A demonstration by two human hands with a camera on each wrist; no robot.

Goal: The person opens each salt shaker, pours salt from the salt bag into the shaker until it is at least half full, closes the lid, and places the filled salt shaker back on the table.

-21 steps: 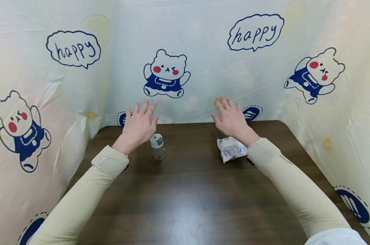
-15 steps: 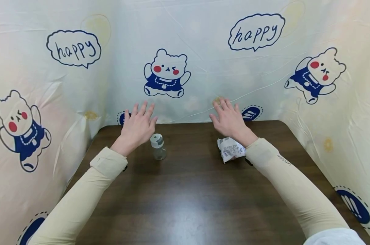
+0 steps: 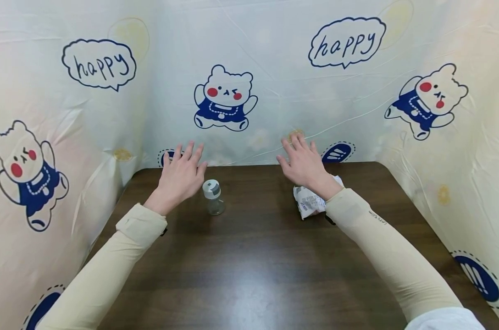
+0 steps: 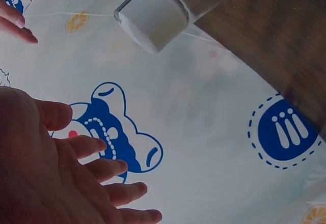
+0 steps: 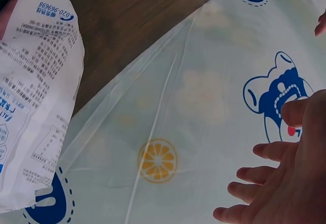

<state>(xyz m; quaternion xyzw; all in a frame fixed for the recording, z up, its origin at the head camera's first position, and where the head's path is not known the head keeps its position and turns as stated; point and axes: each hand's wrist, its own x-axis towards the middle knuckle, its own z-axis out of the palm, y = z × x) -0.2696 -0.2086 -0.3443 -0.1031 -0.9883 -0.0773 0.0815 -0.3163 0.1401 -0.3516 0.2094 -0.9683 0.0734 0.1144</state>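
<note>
My left hand (image 3: 178, 179) is held out over the table's far left part, fingers spread, holding nothing. Just right of it stands a small clear bottle (image 3: 215, 205) with a white lid (image 4: 155, 18), upright on the wood. On the other side my right hand (image 3: 305, 166) reaches out the same way, fingers apart and palm down, with nothing in it. A white printed snack packet (image 3: 309, 203) lies beneath the right wrist, which covers part of it. In the right wrist view the packet (image 5: 38, 96) shows rows of small print, apart from the fingers.
The dark wooden table (image 3: 241, 261) has rounded far corners. A pale curtain (image 3: 270, 59) printed with bears and "happy" bubbles hangs close behind its far edge and along both sides.
Both hands have drawn slightly back toward the body and shifted left, fingers still spread. More of the packet's far corner shows behind the right wrist. Bottle and packet stay in place.
</note>
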